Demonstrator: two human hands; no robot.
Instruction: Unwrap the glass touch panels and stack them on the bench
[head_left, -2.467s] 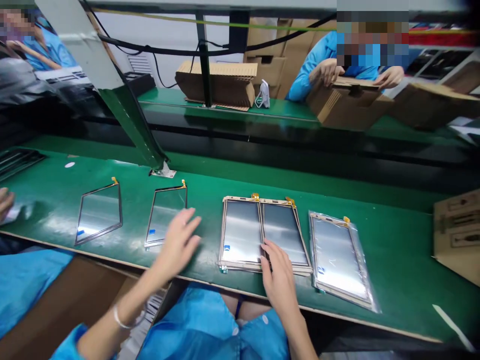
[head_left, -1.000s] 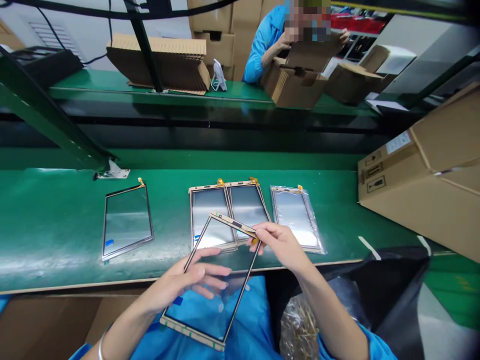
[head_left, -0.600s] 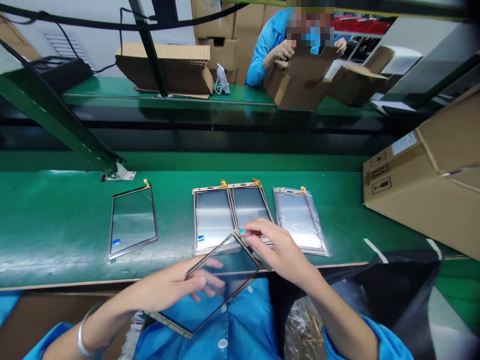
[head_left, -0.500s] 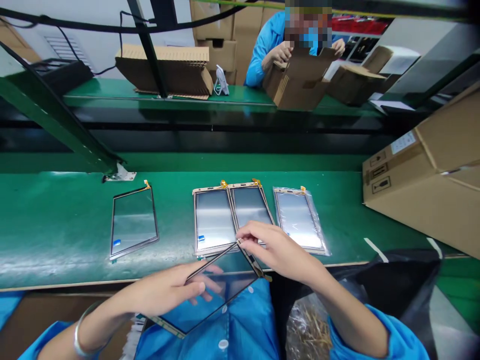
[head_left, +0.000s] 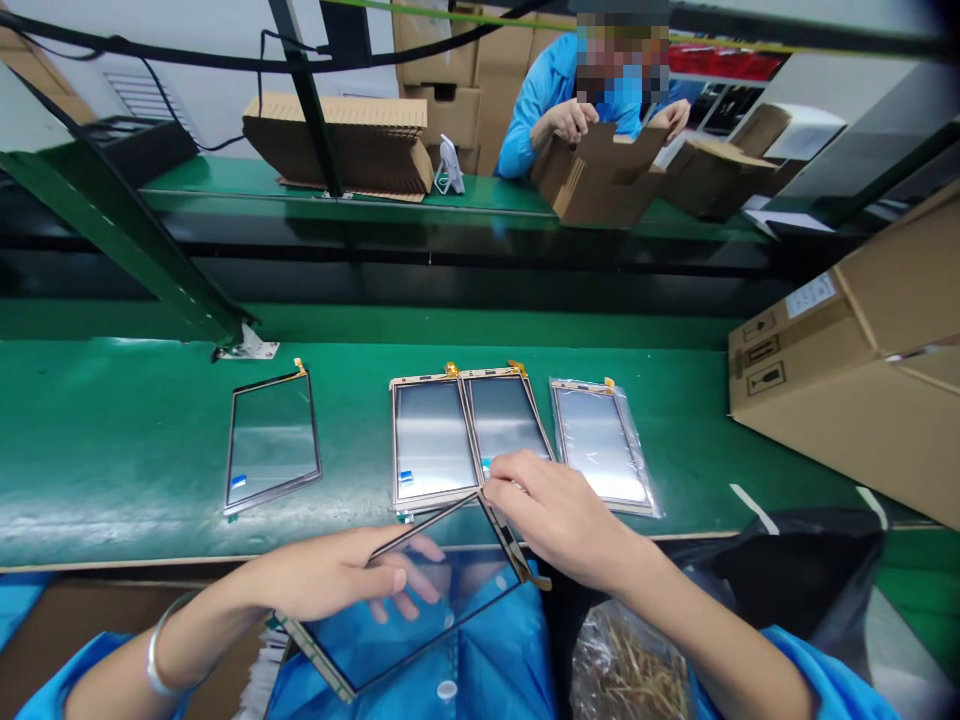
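Observation:
A clear touch screen panel (head_left: pixel 465 560) with a dark border is tilted in front of my blue coat. My left hand (head_left: pixel 337 575) grips its left edge, thumb in front and the other fingers showing through the glass. At the top corner, my right hand (head_left: pixel 559 510) is closed in a pinch; its fingertips are partly hidden. An orange flex tail (head_left: pixel 540 582) sticks out near the panel's right corner. Beyond my hands lie two framed screens (head_left: pixel 435 435) side by side, and a film-wrapped screen (head_left: pixel 600 440) to their right. Another clear panel (head_left: pixel 274 440) lies at the left.
A large cardboard box (head_left: pixel 825 350) stands at the right of the green bench (head_left: pixel 135 430). A black bag (head_left: pixel 795 570) hangs at the front edge. A green post (head_left: pixel 150 230) rises at the left. Across the bench, a co-worker in blue handles a carton (head_left: pixel 607 175).
My right hand has shifted slightly right and down at the panel's corner, its fingers more curled. The panel's lower end dips a little. The co-worker's carton flaps look lower.

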